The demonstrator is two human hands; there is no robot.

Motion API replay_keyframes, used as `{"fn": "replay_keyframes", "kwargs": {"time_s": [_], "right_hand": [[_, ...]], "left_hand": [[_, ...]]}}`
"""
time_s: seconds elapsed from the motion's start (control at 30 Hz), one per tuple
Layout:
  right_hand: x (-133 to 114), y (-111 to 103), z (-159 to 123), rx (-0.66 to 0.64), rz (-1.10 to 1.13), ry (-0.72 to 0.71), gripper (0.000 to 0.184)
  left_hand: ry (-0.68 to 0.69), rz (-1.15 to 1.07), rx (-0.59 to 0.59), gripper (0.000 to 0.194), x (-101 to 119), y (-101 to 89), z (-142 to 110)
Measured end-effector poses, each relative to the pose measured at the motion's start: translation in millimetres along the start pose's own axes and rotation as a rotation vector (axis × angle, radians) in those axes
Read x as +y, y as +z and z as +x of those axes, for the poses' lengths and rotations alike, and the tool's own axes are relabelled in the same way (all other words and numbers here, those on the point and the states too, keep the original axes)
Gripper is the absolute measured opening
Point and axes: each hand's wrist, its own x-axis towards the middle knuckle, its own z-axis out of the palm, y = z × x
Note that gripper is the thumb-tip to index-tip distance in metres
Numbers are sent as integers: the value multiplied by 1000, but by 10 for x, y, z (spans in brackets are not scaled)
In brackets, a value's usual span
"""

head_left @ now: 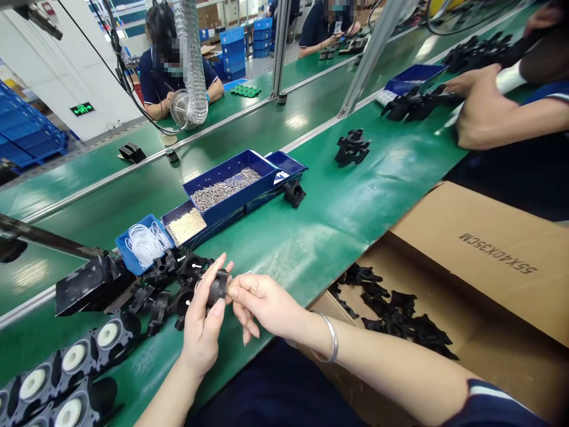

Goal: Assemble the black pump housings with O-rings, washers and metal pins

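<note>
My left hand [202, 323] grips a small black plastic part [217, 286] between thumb and fingers, just above the green table's near edge. My right hand [260, 302], with a silver bangle on the wrist, pinches at the right side of the same part; whatever sits between its fingertips is too small to make out. Just left of my hands lies a pile of similar black parts [171, 281]. Behind it stand a small blue tray of white rings [144, 243], a tray of pale small pieces [186, 225] and a long blue tray of metal pins [226, 187].
Black holders with white discs [73, 359] lie at the lower left. An open cardboard box [466, 249] with black parts [395, 314] sits at my right. Loose black parts [352, 147] rest on the belt. A co-worker's arms [493, 110] work at the right; two people sit across the line.
</note>
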Motion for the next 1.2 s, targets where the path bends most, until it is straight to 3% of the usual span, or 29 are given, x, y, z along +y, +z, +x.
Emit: {"fn": "replay_keyframes", "kwargs": {"time_s": [0.07,0.13,0.23,0.3,0.37,0.43,0.5,0.53,0.6,0.67,0.73,0.87,0.97,1.07,1.13,1.2], "right_hand": [[-67,-79,-9,-37,-90,-5,50],[-142,-214,-35,12,-186,-41,49],[-230,-482,-106,228,-242,-140,42],[-250,-645,-168,333,-210,-180,36],[-237,-750,-231,374,-185,-191,32],[-206,-794,-282,372,-172,-178,31],[-177,-800,-311,356,-158,-159,31],[-167,-798,-316,352,-148,-154,32],[-153,-800,-306,356,-129,-151,32],[-148,-824,-271,363,-118,-147,33],[-156,-886,-214,366,-145,-143,35],[-323,-1208,-20,515,-535,-224,46],[-671,-1629,213,709,-790,-311,45],[-1124,-2077,544,869,-983,-340,37],[-1383,-2307,816,875,-1126,-289,32],[-1554,-2450,1111,797,-1254,-200,26]], "left_hand": [[29,-68,-37,48,25,-40,23],[66,-28,1,49,90,-94,60],[269,348,49,54,180,-144,126],[460,621,-64,60,174,-115,154],[585,788,-265,63,113,-34,159],[577,891,-469,61,46,61,149],[524,924,-556,58,30,122,156],[491,908,-544,57,50,130,179],[422,814,-401,55,130,101,291],[306,703,-230,52,210,26,493],[162,645,-133,47,229,-65,744],[-41,753,-204,41,82,-190,1092],[-29,1095,-296,40,13,-246,1119],[43,1415,-236,39,137,-350,1108],[105,1491,-134,37,310,-435,1131],[151,1459,-57,38,478,-476,1131]]}}
